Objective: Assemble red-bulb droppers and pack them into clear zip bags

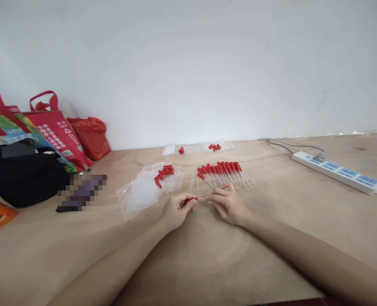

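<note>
My left hand (178, 209) is closed on a red rubber bulb (191, 199). A thin clear tube (201, 199) runs from the bulb to the fingertips of my right hand (228, 204), which pinch its other end. Just beyond my right hand lies a row of tubes with red bulbs on their ends (222, 168). Several bare tubes (178, 182) lie beyond my left hand, beside a small pile of loose red bulbs (164, 172). That pile rests on spread clear zip bags (140, 191).
Clear bags with more red bulbs (214, 147) lie near the wall. At the left are a red shopping bag (59, 136), a red plastic bag (91, 136), a black cloth item (26, 178) and a blurred dark object (85, 193). A white power strip (338, 172) sits at the right.
</note>
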Available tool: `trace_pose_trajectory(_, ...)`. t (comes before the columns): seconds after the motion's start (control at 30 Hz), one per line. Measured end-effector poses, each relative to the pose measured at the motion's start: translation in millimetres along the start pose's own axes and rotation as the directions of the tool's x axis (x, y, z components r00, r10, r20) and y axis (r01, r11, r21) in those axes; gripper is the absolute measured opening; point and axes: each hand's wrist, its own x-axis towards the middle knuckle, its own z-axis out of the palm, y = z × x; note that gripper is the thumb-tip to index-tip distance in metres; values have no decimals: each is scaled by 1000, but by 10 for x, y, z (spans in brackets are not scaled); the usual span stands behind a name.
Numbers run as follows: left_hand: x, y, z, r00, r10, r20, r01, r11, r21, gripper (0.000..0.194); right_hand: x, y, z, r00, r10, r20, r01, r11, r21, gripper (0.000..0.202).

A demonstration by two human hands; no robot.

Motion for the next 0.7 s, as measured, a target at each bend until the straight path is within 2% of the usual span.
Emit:
trace_pose_trajectory(0.2,-27,46,-4,1000,13,-4,-13,995,98,16,7,67,-25,996,-94,-8,92,988,-126,39)
trace_pose_trajectory(0.4,-37,78,-10,996,4,88,-9,998,54,16,18,76,-51,986,-167,5,165,967,-193,40)
trace_pose_trajectory(0.53,-37,68,-8,995,25,95,-33,996,84,15,22,43,-71,983,-184,14,183,962,-205,37)
trace_pose_trajectory(0.6,-39,72,-11,995,70,78,-80,987,140,16,25,8,-74,984,-175,13,174,963,-204,33)
trace_pose_trajectory(0.7,-50,101,-21,973,223,61,-231,929,291,16,27,-51,-65,991,-132,20,134,972,-193,25)
